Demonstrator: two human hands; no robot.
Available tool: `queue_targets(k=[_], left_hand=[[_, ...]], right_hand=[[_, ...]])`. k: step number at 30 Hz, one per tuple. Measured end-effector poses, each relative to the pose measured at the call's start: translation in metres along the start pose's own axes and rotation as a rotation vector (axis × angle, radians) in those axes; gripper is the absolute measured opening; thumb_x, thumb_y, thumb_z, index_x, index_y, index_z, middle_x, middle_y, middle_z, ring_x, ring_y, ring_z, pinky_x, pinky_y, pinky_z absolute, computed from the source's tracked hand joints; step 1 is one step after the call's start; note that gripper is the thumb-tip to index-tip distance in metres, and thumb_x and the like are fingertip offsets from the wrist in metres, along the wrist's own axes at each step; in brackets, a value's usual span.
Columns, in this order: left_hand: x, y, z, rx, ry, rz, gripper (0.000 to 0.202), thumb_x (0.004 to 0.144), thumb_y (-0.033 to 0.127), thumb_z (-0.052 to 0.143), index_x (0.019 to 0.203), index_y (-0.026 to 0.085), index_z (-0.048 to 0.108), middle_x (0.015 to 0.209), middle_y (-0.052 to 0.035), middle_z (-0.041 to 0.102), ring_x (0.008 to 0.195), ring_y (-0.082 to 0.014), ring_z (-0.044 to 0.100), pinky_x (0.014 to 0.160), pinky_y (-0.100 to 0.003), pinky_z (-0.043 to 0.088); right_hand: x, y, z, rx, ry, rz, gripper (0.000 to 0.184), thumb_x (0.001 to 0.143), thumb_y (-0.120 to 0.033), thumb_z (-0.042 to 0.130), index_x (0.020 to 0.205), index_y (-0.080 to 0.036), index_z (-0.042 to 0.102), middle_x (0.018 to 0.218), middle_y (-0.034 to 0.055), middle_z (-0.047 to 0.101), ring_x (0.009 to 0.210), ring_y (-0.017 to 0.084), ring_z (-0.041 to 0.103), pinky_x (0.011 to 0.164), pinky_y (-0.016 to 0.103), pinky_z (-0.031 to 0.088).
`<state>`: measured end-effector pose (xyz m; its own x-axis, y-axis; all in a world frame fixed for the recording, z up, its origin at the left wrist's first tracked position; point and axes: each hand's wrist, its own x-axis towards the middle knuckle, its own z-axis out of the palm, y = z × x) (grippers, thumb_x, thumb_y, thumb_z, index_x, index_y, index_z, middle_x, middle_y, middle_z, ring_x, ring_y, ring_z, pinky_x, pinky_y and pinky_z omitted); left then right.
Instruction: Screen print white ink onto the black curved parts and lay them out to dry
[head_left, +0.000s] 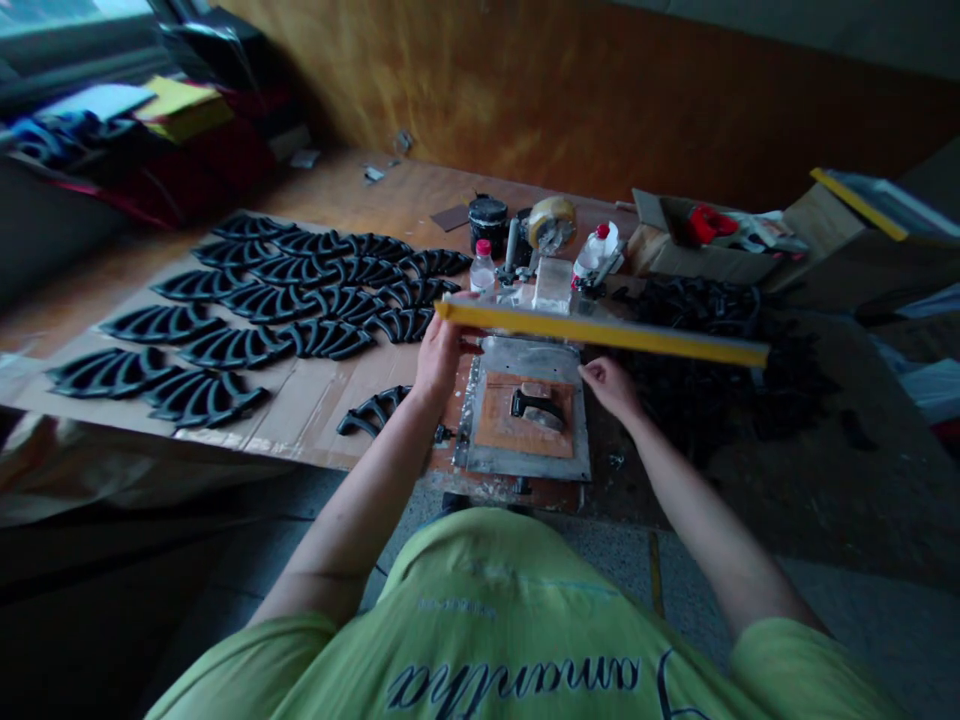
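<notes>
Your left hand [439,355] is closed around the yellow squeegee [600,333] near its left end, while the far end reaches out over your right hand [611,388], which lies loosely curled above the metal plate [525,462] and pinches nothing. Held from one end, the squeegee could dip if your grip slackens and strike the black piece [536,408] below it. It could also swing back into the plastic bottle [482,268] just behind your left hand. The black piece lies near the middle of the orange pad [502,430], and a bump could shift it out of place. It looks dark and curved, with a paler patch along its side, like the rows of pieces [247,350] set out on cardboard on the desk [390,210].
</notes>
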<state>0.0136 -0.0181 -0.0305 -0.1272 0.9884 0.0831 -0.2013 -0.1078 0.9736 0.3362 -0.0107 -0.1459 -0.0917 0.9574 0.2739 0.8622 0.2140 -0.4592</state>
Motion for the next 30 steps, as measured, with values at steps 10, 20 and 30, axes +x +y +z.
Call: queue_targets(k=[10, 20, 30], left_hand=[[-0.057, -0.051, 0.016, 0.033, -0.148, -0.478, 0.061, 0.079, 0.071, 0.058, 0.105, 0.017, 0.062, 0.098, -0.0133, 0.072, 0.079, -0.0214, 0.069, 0.055, -0.026, 0.052], [-0.096, -0.102, -0.047, 0.028, 0.202, -0.579, 0.046, 0.079, 0.062, 0.061, 0.089, 0.019, 0.048, 0.092, -0.0065, 0.068, 0.075, -0.0188, 0.071, 0.060, -0.027, 0.054], [-0.113, -0.138, -0.212, 0.646, 0.657, -0.780, 0.042, 0.096, 0.046, 0.031, 0.103, 0.013, 0.056, 0.080, -0.0158, 0.071, 0.067, -0.0233, 0.071, 0.057, -0.031, 0.053]], right_hand=[[-0.053, -0.085, 0.059, -0.160, -0.205, 0.160, 0.016, 0.098, -0.032, 0.051, 0.091, -0.020, 0.060, 0.087, 0.0105, 0.066, 0.088, 0.025, 0.061, 0.076, 0.034, 0.045], [-0.077, -0.056, 0.028, -0.014, -0.193, -0.128, 0.021, 0.097, -0.031, 0.048, 0.095, -0.024, 0.068, 0.100, 0.0077, 0.062, 0.091, 0.021, 0.061, 0.083, 0.035, 0.050], [-0.111, 0.109, -0.026, -0.700, -0.598, 0.395, 0.034, 0.091, -0.049, 0.049, 0.112, -0.025, 0.064, 0.101, 0.0171, 0.063, 0.084, 0.033, 0.067, 0.061, 0.040, 0.047]])
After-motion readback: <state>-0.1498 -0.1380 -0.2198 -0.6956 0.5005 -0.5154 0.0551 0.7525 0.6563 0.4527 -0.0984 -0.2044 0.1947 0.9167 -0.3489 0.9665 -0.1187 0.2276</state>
